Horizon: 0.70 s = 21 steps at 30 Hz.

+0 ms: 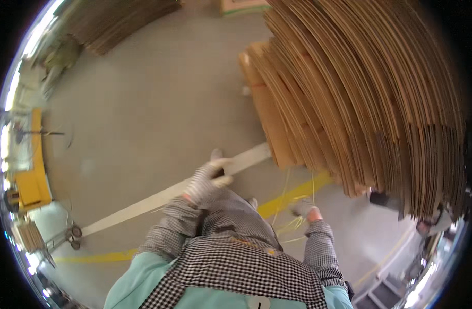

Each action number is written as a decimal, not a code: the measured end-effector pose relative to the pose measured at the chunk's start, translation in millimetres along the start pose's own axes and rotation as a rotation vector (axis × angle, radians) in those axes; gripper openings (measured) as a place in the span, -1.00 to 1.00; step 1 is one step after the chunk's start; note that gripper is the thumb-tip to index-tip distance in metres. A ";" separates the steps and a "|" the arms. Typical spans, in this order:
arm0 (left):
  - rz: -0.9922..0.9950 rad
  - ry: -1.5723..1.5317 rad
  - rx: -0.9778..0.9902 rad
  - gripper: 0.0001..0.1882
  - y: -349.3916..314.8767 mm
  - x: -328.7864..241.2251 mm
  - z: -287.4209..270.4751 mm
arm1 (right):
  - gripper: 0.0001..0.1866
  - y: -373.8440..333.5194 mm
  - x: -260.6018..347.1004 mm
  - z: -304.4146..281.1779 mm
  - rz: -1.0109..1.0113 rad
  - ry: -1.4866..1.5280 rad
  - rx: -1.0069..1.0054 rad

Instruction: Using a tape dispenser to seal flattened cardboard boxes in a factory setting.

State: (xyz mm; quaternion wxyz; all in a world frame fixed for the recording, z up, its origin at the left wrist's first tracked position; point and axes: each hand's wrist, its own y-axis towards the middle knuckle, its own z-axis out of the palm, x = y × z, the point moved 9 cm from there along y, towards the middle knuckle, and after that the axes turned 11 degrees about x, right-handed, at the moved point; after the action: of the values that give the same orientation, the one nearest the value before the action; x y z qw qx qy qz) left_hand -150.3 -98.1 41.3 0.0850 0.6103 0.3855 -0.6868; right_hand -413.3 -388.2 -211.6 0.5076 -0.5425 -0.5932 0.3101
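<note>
My left hand (204, 181), in a striped pale work glove, hangs in front of my legs over the floor. Its fingers are spread and nothing is in them. My right hand (302, 207), gloved too and smeared a little by motion, is low by the near edge of a big stack of flat cardboard sheets (359, 103). It looks closed round a thin yellow strap (294, 224), which loops below the hand. Lengths of the strap run from the hand up toward the stack; where they end among the sheets is hidden.
White (143, 205) and yellow (282, 204) lines cross the grey floor. More cardboard (112, 26) lies at the far left. A yellow machine (32, 188) and a wheeled hand cart (68, 237) stand at the left. A grey metal frame (382, 293) is at the lower right.
</note>
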 end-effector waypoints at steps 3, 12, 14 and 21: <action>0.626 -0.165 0.222 -0.44 -0.1 -93.1 48.3 | -0.58 47.0 155.3 -58.9 0.023 -0.296 -0.021; -0.062 -0.918 0.881 -0.29 -22.5 59.1 -10.7 | -0.70 -174.1 440.9 -295.3 -1.221 -0.273 0.154; 0.087 -1.235 0.903 0.10 -48.3 -9.1 -57.5 | -0.70 -173.2 441.3 -365.6 -1.219 0.199 0.234; 0.033 -0.419 0.523 -0.58 44.9 -28.3 -208.2 | -0.77 -148.4 299.3 -561.5 -0.574 1.107 -0.272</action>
State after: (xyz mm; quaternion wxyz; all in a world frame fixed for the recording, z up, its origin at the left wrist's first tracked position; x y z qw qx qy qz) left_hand 43.8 -7.2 56.5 0.0138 0.4631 0.1604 -0.8716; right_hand 96.1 -236.5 168.4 0.7284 -0.5015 -0.3989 -0.2424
